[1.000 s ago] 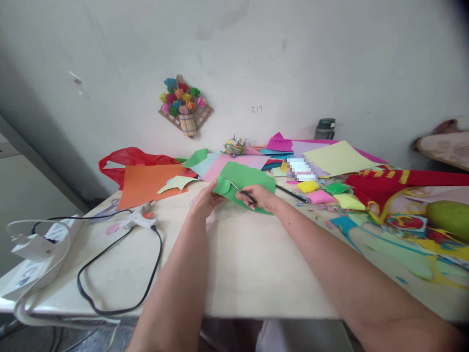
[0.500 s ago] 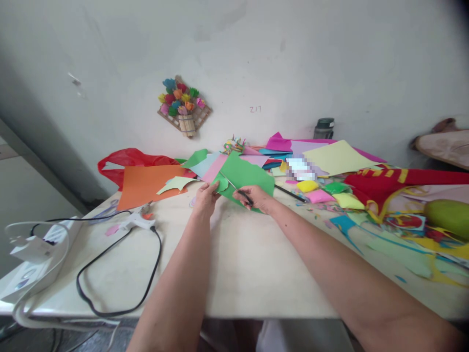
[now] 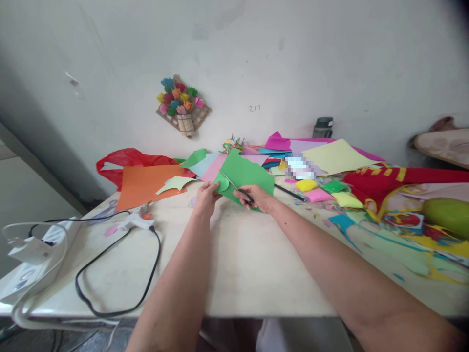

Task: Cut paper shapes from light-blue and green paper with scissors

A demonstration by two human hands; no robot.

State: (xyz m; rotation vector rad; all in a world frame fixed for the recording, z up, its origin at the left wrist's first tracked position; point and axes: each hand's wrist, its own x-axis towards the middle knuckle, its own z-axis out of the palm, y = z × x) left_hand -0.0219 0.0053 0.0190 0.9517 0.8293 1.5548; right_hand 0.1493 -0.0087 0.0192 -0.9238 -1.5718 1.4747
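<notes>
My right hand is closed around the dark handles of a pair of scissors. The blades point up and left across a green sheet of paper held above the table. My left hand pinches a rounded green paper piece at the sheet's left side, close to the blades. Whether this piece is still joined to the sheet I cannot tell. A black pen-like stick lies just right of the sheet.
At left lie a white glue gun with a looped black cord, a power strip and orange paper. Several small coloured packets, paper scraps and a green oval object occupy the right. A bottle stands at the back.
The rounded green piece in my left fingers has turned slightly and shows a smoother outline. Both hands and the scissors stay in nearly the same place; the view has shifted a little.
</notes>
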